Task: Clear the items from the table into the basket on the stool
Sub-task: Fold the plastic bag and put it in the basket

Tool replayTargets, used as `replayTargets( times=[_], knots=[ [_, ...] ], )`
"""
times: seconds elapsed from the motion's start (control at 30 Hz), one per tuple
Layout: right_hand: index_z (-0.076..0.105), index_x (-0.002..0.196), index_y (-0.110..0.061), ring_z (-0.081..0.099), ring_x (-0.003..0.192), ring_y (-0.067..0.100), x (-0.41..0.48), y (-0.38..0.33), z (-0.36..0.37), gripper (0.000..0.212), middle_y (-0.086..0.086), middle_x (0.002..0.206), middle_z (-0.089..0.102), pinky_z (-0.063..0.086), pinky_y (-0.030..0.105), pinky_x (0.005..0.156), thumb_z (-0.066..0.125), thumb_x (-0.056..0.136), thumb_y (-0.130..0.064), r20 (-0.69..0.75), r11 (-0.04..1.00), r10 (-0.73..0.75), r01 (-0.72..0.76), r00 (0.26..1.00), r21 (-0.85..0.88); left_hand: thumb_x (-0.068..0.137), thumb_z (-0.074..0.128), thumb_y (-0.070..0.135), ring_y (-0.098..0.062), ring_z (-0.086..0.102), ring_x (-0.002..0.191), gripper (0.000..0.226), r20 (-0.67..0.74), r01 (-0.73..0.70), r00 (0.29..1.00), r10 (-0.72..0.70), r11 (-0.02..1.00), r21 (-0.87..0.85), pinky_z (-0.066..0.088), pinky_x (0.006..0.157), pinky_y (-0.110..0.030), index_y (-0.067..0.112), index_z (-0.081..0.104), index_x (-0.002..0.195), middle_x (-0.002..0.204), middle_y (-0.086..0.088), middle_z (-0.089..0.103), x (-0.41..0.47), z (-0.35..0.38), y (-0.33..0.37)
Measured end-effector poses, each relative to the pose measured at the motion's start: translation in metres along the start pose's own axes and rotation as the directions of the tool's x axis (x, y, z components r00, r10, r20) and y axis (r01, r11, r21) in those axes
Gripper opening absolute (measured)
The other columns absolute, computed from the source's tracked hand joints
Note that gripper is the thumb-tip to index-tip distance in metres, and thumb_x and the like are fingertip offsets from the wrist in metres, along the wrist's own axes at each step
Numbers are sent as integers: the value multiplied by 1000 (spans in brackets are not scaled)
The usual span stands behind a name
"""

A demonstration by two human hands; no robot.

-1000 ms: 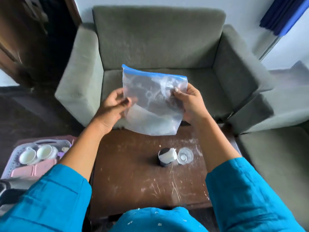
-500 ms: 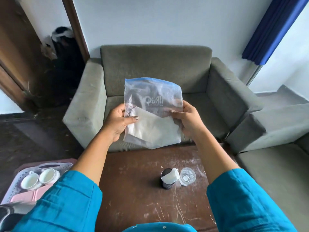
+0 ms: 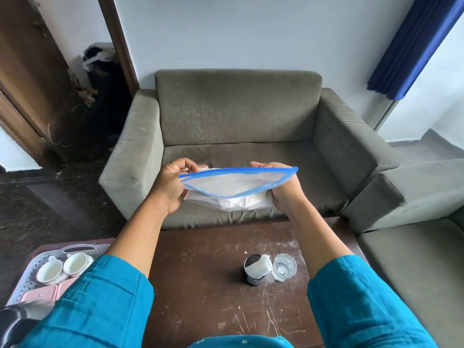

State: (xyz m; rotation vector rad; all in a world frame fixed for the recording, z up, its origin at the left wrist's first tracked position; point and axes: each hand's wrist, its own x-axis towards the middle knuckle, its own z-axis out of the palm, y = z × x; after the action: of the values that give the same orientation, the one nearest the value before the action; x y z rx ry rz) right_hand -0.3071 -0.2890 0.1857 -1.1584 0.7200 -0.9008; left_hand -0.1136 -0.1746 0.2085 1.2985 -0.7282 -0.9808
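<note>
A clear zip bag (image 3: 233, 189) with a blue strip along its top hangs above the far edge of the brown table (image 3: 200, 285), tipped nearly flat with its blue mouth toward me. White powder lies inside it. My left hand (image 3: 170, 184) grips its left end and my right hand (image 3: 283, 189) grips its right end. On the table stand a dark cup (image 3: 252, 271) with a white paper in it and, touching it on the right, an empty clear glass (image 3: 284, 267). The pale basket (image 3: 32, 267) sits at lower left with two white cups (image 3: 62, 268) inside.
A grey armchair (image 3: 236, 121) stands right behind the table. Another grey sofa (image 3: 414, 222) flanks the table's right side. Pink flat items (image 3: 40, 295) lie in the basket's front. A dark object (image 3: 12, 325) is at the bottom left corner. The floor at left is dark.
The bag went from upright and facing me to tipped almost flat, its blue top edge now toward me. Both hands shifted to its ends. The view tilted upward.
</note>
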Motion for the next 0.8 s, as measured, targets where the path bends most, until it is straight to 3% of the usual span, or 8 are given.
replayTargets(
  times=[0.1,0.2,0.27,0.37,0.47,0.57,0.7,0.8],
  knots=[
    [65,48,-14,62,61,22,3,1,-5,42,4,61,69,50,33,69,43,73,12,-5,998,58,-58,998,34,83,43,-15,-14,59,91,38,111,-19,994,12,998,68,50,53,-22,20,55,75,107,-5,63,-2,-5,-1],
    [62,66,-8,54,66,27,3,3,-5,24,12,67,61,46,36,61,47,80,4,-95,972,110,-127,989,-197,83,51,-10,-22,55,81,28,99,4,995,-13,996,89,50,53,-25,18,58,80,92,-14,57,-1,-9,-4],
    [61,77,-2,52,71,29,1,2,-1,8,16,76,57,44,38,63,54,75,2,-107,954,184,-204,977,-218,81,56,-8,-26,50,81,20,61,21,998,-28,992,122,48,61,-29,10,58,89,92,-17,52,0,-10,-5],
    [62,78,-1,47,57,24,-3,-2,-3,12,12,66,52,40,32,60,66,70,-9,-47,959,258,-262,965,-112,82,57,-6,-21,51,80,14,62,11,998,-16,996,85,45,70,-33,5,59,90,85,-11,59,-1,-9,-8],
    [68,74,-4,51,58,24,-3,-3,-7,26,15,68,58,42,32,59,64,84,-27,14,965,233,-229,972,-126,86,54,-5,-11,57,67,23,30,-1,1000,-2,995,99,49,54,-22,16,62,84,70,10,68,-2,-8,-8],
    [68,84,-8,48,77,30,0,-2,-6,6,14,76,65,40,39,66,64,84,-13,32,979,171,-166,985,-120,90,48,-5,-8,60,63,27,24,-29,999,27,995,92,50,56,-21,20,59,89,75,4,66,-1,-8,-9],
    [67,98,-27,59,83,31,2,1,-6,36,4,80,73,47,43,74,59,83,4,94,991,97,-88,991,-98,92,43,-5,-5,62,61,31,32,-44,999,41,994,99,52,55,-20,23,54,91,84,0,63,0,-7,-11],
    [62,101,-24,65,80,27,2,3,-7,55,2,82,74,51,45,75,40,81,22,120,999,38,-35,992,-34,88,40,-13,-15,54,61,37,18,-36,999,34,994,101,45,56,-29,22,49,81,79,-5,61,3,-10,-15]
  ],
)
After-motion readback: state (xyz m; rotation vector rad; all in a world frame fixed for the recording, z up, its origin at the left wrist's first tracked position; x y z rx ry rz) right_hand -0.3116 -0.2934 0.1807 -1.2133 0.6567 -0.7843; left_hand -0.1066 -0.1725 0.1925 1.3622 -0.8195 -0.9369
